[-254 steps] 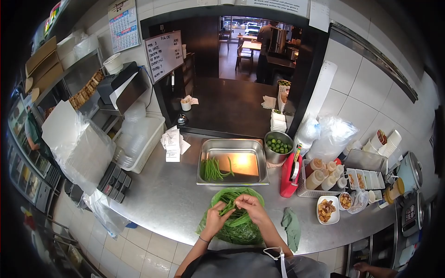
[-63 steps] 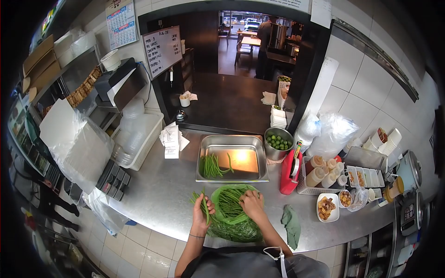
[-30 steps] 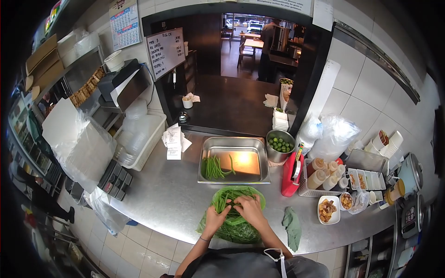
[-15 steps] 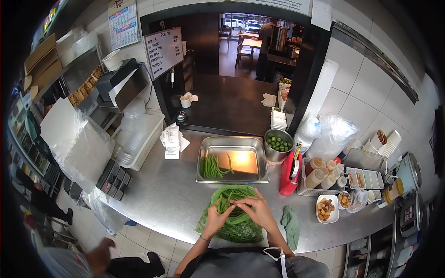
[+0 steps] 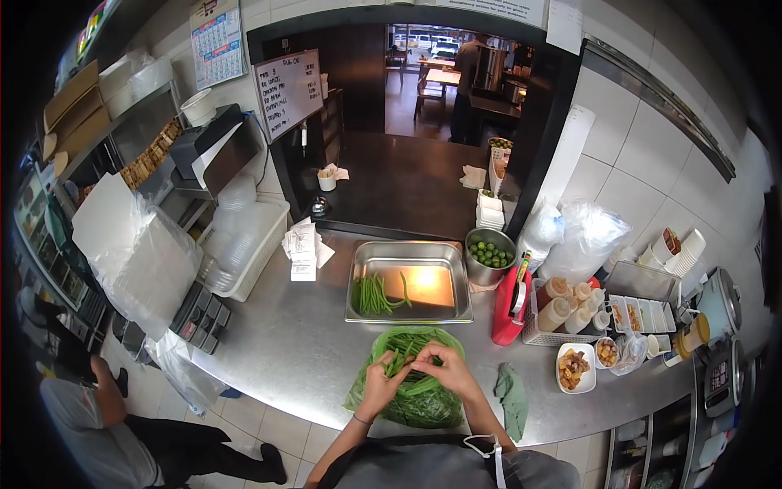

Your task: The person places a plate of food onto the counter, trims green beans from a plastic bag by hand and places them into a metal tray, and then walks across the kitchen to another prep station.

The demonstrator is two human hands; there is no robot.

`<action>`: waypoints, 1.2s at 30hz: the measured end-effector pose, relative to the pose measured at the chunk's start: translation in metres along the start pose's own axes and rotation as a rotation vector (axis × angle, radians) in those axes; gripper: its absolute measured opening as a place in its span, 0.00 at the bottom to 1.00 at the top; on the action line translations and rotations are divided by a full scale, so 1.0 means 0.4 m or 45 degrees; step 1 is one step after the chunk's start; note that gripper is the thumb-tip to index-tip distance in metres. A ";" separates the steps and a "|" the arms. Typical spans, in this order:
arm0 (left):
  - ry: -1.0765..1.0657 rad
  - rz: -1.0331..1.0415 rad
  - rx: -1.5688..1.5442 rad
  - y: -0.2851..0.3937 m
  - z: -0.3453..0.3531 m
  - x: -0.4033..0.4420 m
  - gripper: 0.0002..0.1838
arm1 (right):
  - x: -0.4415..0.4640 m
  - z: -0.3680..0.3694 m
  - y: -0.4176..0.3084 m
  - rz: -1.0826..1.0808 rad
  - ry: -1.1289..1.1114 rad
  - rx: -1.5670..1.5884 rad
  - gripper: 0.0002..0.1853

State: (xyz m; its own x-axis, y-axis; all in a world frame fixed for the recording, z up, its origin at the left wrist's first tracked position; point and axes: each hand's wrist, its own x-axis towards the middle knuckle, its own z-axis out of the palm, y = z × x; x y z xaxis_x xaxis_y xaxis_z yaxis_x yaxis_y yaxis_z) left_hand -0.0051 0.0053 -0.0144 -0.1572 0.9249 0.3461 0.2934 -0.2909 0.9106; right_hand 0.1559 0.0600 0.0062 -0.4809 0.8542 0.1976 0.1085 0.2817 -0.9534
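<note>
Over an open green plastic bag (image 5: 428, 411) of green beans, my two hands meet, fingertips close together. My left hand (image 5: 381, 386) is closed around a few green beans (image 5: 397, 361) that point up and away from me. The thumb and fingers of my right hand (image 5: 450, 371) pinch at the near end of these beans; the exact spot is covered by the fingers. Just beyond the bag stands a steel tray (image 5: 464, 316). Trimmed-looking green beans (image 5: 373, 295) lie together on its left side, with a single bean (image 5: 405, 287) apart from them.
Right of the tray are a pot of small green limes (image 5: 489, 253), a red container (image 5: 511, 306) and a basket of sauce bottles (image 5: 542, 334). A green cloth (image 5: 511, 399) lies by my right forearm. Paper slips (image 5: 303, 251) lie left. A person (image 5: 90, 424) stands at lower left.
My right hand has shifted slightly left and its fingers have drawn in toward my left hand. At lower left, the other person's arm has pulled back and the body has turned.
</note>
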 end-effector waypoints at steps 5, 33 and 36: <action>0.009 -0.038 0.022 0.003 -0.005 -0.004 0.10 | 0.002 0.014 0.045 0.289 -0.143 0.494 0.05; 0.346 -0.401 -0.170 -0.060 -0.007 -0.007 0.08 | -0.008 0.047 0.116 -0.129 0.327 -1.405 0.08; 0.298 -0.397 -0.127 -0.065 -0.004 -0.008 0.08 | 0.008 0.054 0.067 -0.216 0.291 -1.057 0.10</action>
State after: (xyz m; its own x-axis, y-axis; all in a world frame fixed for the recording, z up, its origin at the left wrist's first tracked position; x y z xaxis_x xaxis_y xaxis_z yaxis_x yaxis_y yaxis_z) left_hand -0.0137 0.0097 -0.0389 -0.4381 0.8953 0.0810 0.1062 -0.0379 0.9936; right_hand 0.1385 0.0610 -0.0235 -0.3716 0.8137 0.4470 0.6922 0.5637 -0.4506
